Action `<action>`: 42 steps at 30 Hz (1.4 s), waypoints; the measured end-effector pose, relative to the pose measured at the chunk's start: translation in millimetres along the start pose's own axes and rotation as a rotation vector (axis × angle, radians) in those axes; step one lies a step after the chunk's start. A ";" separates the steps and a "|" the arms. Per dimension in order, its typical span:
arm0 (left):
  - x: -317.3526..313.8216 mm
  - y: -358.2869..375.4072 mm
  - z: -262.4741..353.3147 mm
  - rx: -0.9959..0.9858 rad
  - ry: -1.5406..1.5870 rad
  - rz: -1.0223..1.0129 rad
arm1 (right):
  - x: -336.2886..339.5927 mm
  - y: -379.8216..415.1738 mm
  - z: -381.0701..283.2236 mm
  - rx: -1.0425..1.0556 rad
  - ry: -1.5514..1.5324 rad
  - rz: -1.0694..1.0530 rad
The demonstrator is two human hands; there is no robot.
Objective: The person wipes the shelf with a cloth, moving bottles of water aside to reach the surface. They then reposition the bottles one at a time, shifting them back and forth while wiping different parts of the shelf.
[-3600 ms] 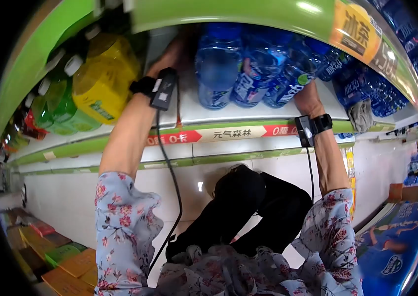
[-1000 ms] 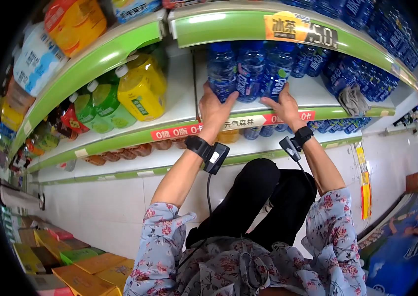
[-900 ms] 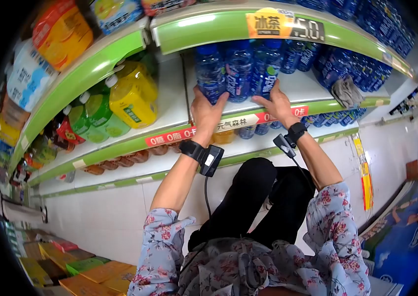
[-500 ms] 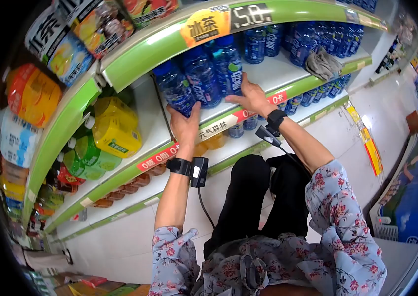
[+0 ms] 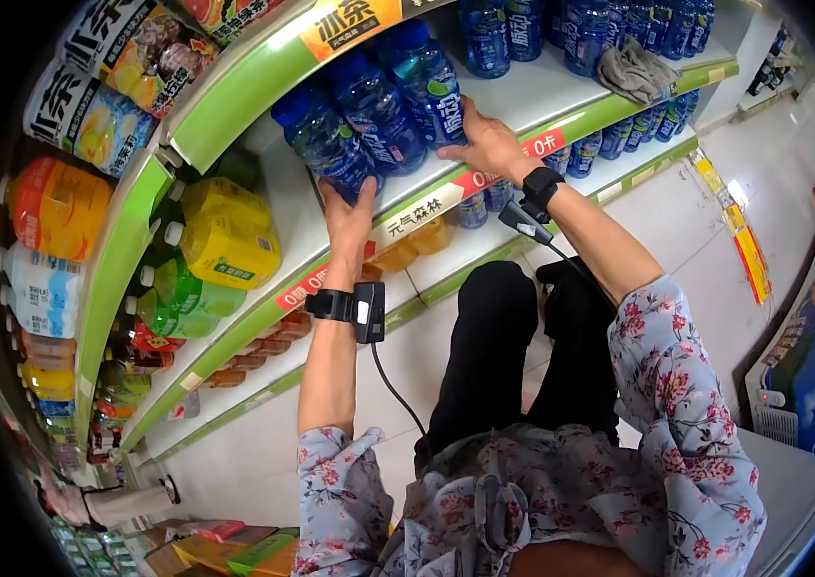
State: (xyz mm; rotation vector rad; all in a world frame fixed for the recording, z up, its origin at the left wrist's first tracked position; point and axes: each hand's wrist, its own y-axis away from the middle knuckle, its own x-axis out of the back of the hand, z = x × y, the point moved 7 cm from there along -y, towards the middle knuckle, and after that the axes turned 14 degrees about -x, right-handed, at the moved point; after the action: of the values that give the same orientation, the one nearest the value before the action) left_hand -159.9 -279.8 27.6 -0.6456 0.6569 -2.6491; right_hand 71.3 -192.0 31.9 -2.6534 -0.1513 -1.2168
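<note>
Three blue drink bottles stand in a row at the front of a green-edged shelf. My left hand presses against the left bottle from the left and below. At the other end, my right hand lies flat against the right bottle, so both hands bracket the row. Each wrist wears a black band with a small device and cable.
More blue bottles and a grey cloth fill the shelf's right part. Yellow and green bottles stand in the bay to the left, orange ones further left. Lower shelves hold more bottles. White tiled floor lies below; coloured cartons at bottom left.
My hands came out from deep in the shelf to the front row of blue bottles and stay on both sides of it. The view has swung, shifting the shelves up and left.
</note>
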 end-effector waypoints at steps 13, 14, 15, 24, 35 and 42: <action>-2.2 4.0 -0.5 0.009 -0.099 0.023 | 5.7 4.2 -2.9 -0.062 0.039 -0.025; -2.6 3.2 -5.9 -0.001 -0.101 0.010 | 6.1 4.8 -3.3 -0.058 0.034 -0.028; -2.9 2.8 -11.3 -0.011 -0.103 -0.003 | 6.8 5.3 -3.7 -0.058 0.042 -0.028; -3.9 0.3 -13.9 -0.069 -0.073 -0.027 | 1.6 1.4 -1.2 0.031 0.054 0.147; -7.7 3.6 3.4 -0.003 -0.007 -0.069 | 9.8 7.4 -3.3 -0.039 -0.075 0.014; -10.3 6.0 6.2 0.049 0.066 -0.048 | 42.4 33.5 31.8 -0.123 -0.850 0.280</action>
State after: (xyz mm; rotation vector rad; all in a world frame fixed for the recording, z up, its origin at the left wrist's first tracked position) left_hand -146.9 -282.7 25.9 -0.5692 0.5997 -2.7324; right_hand 128.4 -216.7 38.7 -2.9783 0.1663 0.0296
